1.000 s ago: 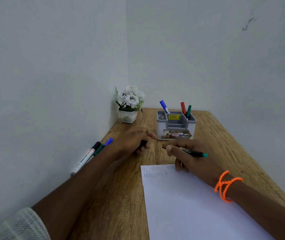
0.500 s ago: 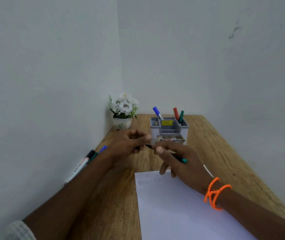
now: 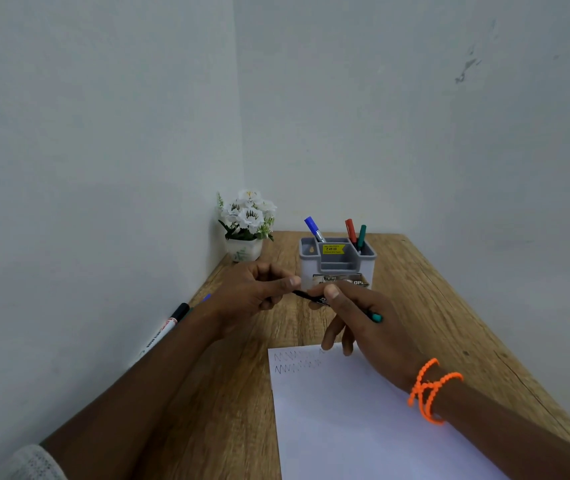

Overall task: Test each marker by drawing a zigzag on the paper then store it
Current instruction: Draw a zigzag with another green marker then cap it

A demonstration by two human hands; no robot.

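A thin black marker with a teal end (image 3: 314, 298) is held level above the wooden table between both hands. My right hand (image 3: 363, 317) grips its barrel, the teal end poking out past the knuckles. My left hand (image 3: 255, 289) pinches the other end, where the cap sits. White paper (image 3: 363, 417) lies below the right hand, with two faint zigzag rows at its top left corner. A grey organiser (image 3: 337, 261) behind the hands holds a blue (image 3: 313, 227), a red (image 3: 350, 229) and a green marker (image 3: 361, 235).
Along the left wall lie a white marker with a black cap (image 3: 165, 327) and a blue-capped one (image 3: 205, 298), partly hidden by my left arm. A small pot of white flowers (image 3: 247, 223) stands in the back corner. The table's right edge (image 3: 484, 327) runs diagonally.
The hands have come together: my left hand's fingertips now meet the marker's end. The camera has tilted up, so everything sits lower in view.
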